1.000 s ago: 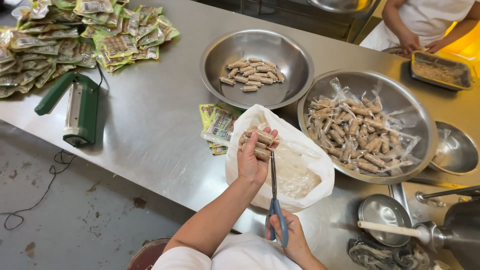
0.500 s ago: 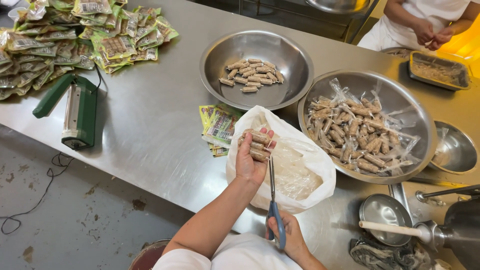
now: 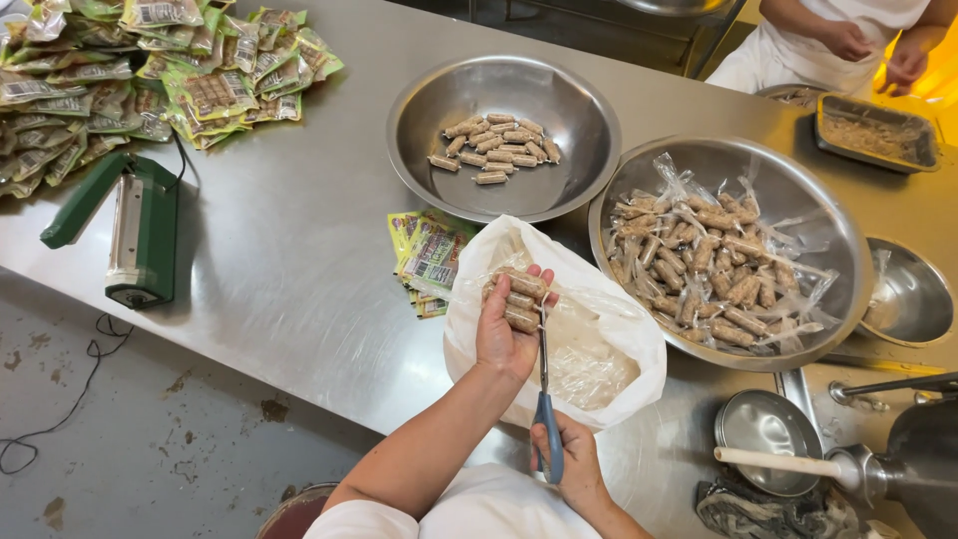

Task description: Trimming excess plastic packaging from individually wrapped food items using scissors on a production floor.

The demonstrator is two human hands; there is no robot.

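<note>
My left hand (image 3: 507, 329) holds a clear packet of brown sausage pieces (image 3: 520, 297) over an open white plastic bag (image 3: 589, 329). My right hand (image 3: 571, 464) grips blue-handled scissors (image 3: 545, 399), blades pointing up against the packet's right edge. A steel bowl (image 3: 429, 110) behind the bag holds several unwrapped sausage pieces (image 3: 494, 148). A larger steel bowl (image 3: 848, 260) to the right is filled with sausage packets in clear wrap (image 3: 704, 265).
Green-yellow printed pouches (image 3: 431, 258) lie left of the bag; a big pile of filled pouches (image 3: 150, 70) covers the table's far left. A green heat sealer (image 3: 135, 235) sits near the table edge. Another person (image 3: 848, 35) works by a tray (image 3: 876, 132). Small bowls and a ladle (image 3: 788, 464) sit right.
My hands shifted slightly; the scissors stay at the packet's edge. The other person's hands moved above the tray.
</note>
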